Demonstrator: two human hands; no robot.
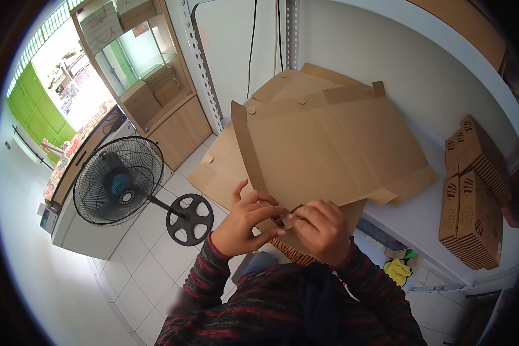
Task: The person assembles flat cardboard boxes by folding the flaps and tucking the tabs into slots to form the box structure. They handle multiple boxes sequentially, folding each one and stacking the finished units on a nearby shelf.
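A large flattened cardboard box (pixel 311 144) with creased flaps lies brown side up on more cardboard, in front of me. At its near left corner, my right hand (pixel 323 228) is closed, thumb and fingers pinched together on a small piece I cannot make out clearly. Beside it, my left hand (pixel 251 219) has its thumb apart from its fingers, the fingertips reaching to the same spot. Below the hands shows a striped, dark-patterned cardboard edge (pixel 294 252). My hands hide part of the corner.
Stacks of folded patterned boxes (pixel 473 213) stand on the white shelf (pixel 406 230) at right. A black floor fan (pixel 119 181) is to the left, near a wooden glass cabinet (pixel 173 115). Yellow cloth (pixel 397 271) lies below the shelf. Round discs (pixel 301 100) dot the cardboard.
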